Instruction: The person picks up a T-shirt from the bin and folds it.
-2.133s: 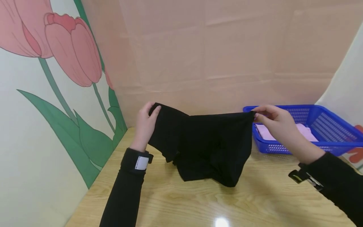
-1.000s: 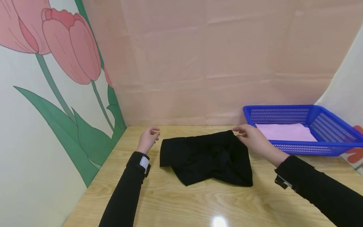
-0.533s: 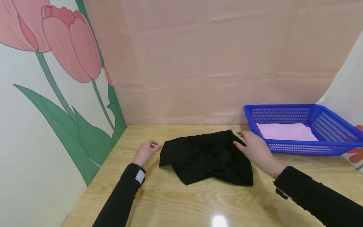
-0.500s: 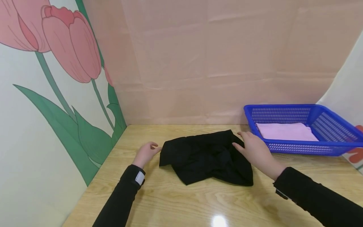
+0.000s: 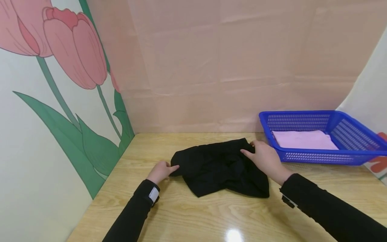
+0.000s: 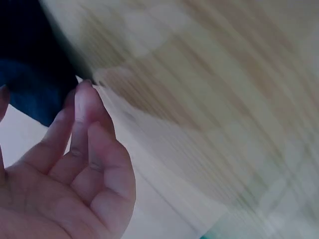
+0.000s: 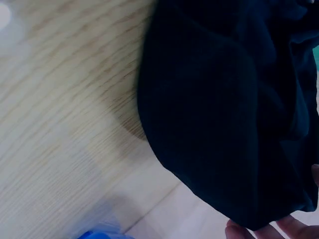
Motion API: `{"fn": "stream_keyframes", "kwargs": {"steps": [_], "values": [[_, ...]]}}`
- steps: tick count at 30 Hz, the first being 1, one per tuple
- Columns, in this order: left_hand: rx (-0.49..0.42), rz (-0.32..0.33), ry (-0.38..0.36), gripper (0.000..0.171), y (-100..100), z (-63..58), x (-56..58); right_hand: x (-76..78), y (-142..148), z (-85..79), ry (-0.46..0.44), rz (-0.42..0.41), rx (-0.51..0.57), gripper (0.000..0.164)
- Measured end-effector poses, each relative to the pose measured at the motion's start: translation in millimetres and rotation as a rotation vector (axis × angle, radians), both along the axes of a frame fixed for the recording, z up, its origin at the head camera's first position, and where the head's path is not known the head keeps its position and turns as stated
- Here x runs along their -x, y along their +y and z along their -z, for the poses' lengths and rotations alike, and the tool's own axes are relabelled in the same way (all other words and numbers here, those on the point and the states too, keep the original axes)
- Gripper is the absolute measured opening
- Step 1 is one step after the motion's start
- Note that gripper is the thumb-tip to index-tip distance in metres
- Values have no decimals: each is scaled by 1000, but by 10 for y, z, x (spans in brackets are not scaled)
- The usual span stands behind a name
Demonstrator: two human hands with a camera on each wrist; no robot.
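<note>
A crumpled black cloth garment (image 5: 217,169) lies on the wooden table, its far edge roughly straight and its near edge uneven. My left hand (image 5: 159,172) is at its left end, thumb on top and fingers at the edge, pinching it. In the left wrist view the fingers (image 6: 89,107) meet the dark cloth (image 6: 30,92). My right hand (image 5: 267,160) pinches the far right corner, thumb above and fingers behind. From the right wrist view, fingertips (image 7: 294,226) show under the cloth's (image 7: 199,114) edge; most of that hand is out of frame.
A blue plastic basket (image 5: 317,157) stands at the back right, close to my right hand, with a folded pink cloth (image 5: 305,139) inside. A peach-coloured sheet (image 5: 211,67) hangs behind the table (image 5: 193,222). A tulip-painted wall (image 5: 54,141) borders the left side.
Earlier both hands held the garment up; it was then laid on the table and let go. Since half a second ago, the left hand has moved right and nearer, taking its left edge; the right hand has closed on the far right corner.
</note>
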State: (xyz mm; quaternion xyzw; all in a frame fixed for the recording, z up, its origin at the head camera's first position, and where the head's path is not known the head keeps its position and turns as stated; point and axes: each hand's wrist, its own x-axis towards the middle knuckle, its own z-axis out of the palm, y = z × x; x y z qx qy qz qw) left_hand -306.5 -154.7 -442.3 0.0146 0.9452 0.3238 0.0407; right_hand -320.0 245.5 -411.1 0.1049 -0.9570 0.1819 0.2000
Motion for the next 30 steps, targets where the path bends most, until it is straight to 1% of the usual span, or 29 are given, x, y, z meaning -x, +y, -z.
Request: {"fn": "stream_keyframes", "kwargs": {"steps": [2,4,7,10,15,17,19,23,26,30], "values": [[-55,-20,1,33,28,-38,6,34,-5,4,11,14,8,48],[-86,-49,8,25,45,-85,8,58,-3,-7,20,24,21,41],[-130,-90,28,25,43,-164,14,67,21,-65,27,20,50,30],[-141,-109,70,27,12,-255,19,54,65,-143,35,8,70,23],[-127,-144,163,26,-89,-394,36,27,153,-255,65,-17,72,18],[-130,-167,199,24,-137,-448,40,14,186,-296,61,-30,82,17],[-143,-189,233,23,-186,-508,37,-4,216,-345,36,-43,103,19],[-192,-232,298,28,-263,-667,17,-43,267,-460,-59,-83,178,24],[-268,-256,346,31,-301,-817,-18,-63,307,-557,-109,-123,220,24],[-391,-267,405,29,-322,-1019,-85,-80,369,-700,-171,-166,230,25]]}}
